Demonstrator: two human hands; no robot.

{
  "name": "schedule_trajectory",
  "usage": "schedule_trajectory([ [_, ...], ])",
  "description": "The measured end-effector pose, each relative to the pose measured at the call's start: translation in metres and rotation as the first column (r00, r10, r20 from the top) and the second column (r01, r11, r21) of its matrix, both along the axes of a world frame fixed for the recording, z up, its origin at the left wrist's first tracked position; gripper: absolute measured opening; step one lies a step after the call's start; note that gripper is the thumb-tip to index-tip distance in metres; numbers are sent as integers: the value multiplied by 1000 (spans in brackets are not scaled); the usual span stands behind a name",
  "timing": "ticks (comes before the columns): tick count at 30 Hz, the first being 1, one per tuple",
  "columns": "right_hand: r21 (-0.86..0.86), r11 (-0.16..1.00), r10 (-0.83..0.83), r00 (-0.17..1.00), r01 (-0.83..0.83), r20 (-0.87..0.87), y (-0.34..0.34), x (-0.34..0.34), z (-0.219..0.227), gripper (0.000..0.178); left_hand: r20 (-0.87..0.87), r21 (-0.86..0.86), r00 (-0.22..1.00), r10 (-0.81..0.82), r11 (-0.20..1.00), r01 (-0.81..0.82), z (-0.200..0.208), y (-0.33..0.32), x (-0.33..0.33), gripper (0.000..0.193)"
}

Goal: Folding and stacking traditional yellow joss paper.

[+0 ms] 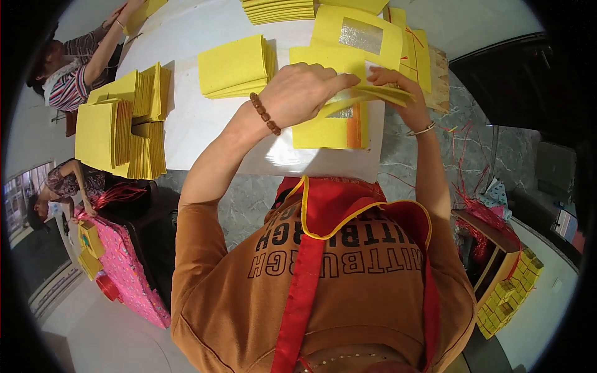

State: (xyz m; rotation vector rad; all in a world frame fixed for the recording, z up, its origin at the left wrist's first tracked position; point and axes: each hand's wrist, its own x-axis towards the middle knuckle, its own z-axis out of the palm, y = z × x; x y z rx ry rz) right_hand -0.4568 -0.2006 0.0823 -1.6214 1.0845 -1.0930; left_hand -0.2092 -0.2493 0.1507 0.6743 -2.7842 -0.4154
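Observation:
Over the near edge of the white table (249, 155), both hands are at a yellow paper sheet (379, 93) that bends upward between them. My left hand (301, 90), with a brown bead bracelet on its wrist, is closed on the sheet's left part. My right hand (407, 102) has its fingers curled round the right end of the sheet. Beneath lies a flat yellow paper (317, 133) with a silver foil patch and an orange strip (354, 133), partly covered by the lifted paper. A neat pile of folded yellow paper (230, 65) sits left of my left hand.
More foil-patched yellow sheets (329, 25) overlap beyond my hands. Tall yellow paper stacks (102, 133) stand at the table's left edge. Two people work at the left, one near a pink-covered table (124, 267). Red strands (476, 217) and a crate (497, 261) are at the right.

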Motion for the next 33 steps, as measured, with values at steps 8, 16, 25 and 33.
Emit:
schedule_trajectory([
  [8, 113, 979, -199, 924, 171, 326, 22, -6, -33, 18, -458, 659, 850, 261, 741, 127, -40, -14, 65, 93],
  [16, 185, 961, -264, 886, 207, 380, 21, 3, -52, 37, -534, 811, 624, 571, 553, 189, -97, 6, 50, 102],
  [25, 191, 940, -322, 922, 283, 217, 11, 4, -49, 45, -552, 820, 546, 630, 529, 218, -105, -4, 39, 99],
  [33, 243, 926, -359, 870, 288, 337, 6, 14, -45, 42, -515, 818, 569, 641, 567, 102, -99, -3, 21, 58],
])
